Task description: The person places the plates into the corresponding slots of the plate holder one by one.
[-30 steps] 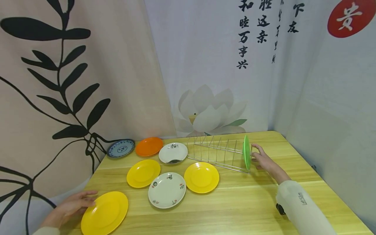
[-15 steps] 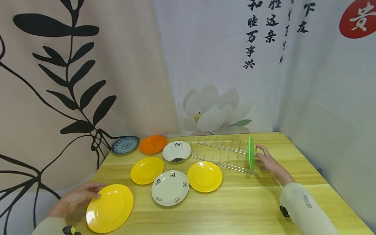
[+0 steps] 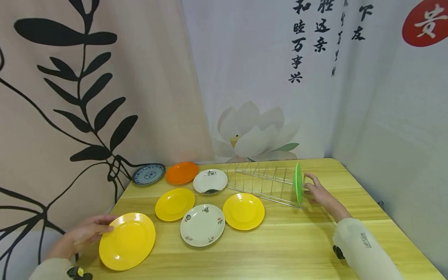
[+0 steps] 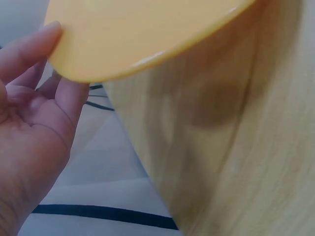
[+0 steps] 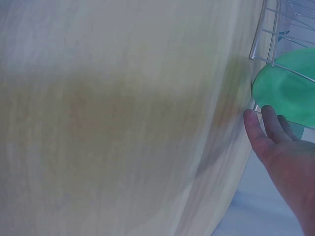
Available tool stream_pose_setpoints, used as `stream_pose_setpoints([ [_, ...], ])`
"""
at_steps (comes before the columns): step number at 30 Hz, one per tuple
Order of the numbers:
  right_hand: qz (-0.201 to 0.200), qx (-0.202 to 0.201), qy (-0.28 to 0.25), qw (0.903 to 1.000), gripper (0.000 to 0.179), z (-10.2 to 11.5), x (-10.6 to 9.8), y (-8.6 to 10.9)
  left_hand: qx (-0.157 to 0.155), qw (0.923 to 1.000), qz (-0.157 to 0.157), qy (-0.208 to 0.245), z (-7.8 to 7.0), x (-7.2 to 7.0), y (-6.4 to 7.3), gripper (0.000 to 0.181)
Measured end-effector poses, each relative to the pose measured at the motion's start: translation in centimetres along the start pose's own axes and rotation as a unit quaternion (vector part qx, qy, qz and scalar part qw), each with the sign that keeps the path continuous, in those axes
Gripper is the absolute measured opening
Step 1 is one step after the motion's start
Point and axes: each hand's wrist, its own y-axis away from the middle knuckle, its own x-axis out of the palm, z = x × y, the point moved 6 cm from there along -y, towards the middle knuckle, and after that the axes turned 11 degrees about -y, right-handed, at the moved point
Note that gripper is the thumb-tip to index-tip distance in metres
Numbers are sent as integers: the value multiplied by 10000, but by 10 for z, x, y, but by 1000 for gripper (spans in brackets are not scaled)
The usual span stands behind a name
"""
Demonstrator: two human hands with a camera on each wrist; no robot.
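Note:
My left hand (image 3: 84,235) pinches the rim of a yellow plate (image 3: 127,241), thumb on top and fingers beneath. In the left wrist view this plate (image 4: 138,34) is raised off the table, over its near left edge. At the right, a green plate (image 3: 298,182) stands upright in the end of a wire dish rack (image 3: 262,182). My right hand (image 3: 322,196) is beside that end, its fingers loosely extended. In the right wrist view the fingertips (image 5: 251,118) lie close to the green plate (image 5: 288,91) and the rack's wire; contact is hard to tell.
Flat on the wooden table (image 3: 280,249) lie two more yellow plates (image 3: 175,204), a white patterned plate (image 3: 203,225), another white plate (image 3: 210,181), an orange plate (image 3: 182,173) and a blue patterned plate (image 3: 148,174). Curtains (image 3: 157,77) hang behind.
My left hand has lifted the yellow plate a little up off the table and tilted it. The right hand stays by the rack's end. The head view has shifted slightly.

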Motion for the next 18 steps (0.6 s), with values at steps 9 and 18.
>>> stream_pose_setpoints([
  [9, -23, 1, 35, 10000, 67, 0, 1, -1, 20, 9990, -351, 272, -9, -9, 1, 45],
  [18, 42, 37, 46, 10000, 69, -1, 0, -1, 255, 9973, -648, 228, -32, 8, -17, 56],
])
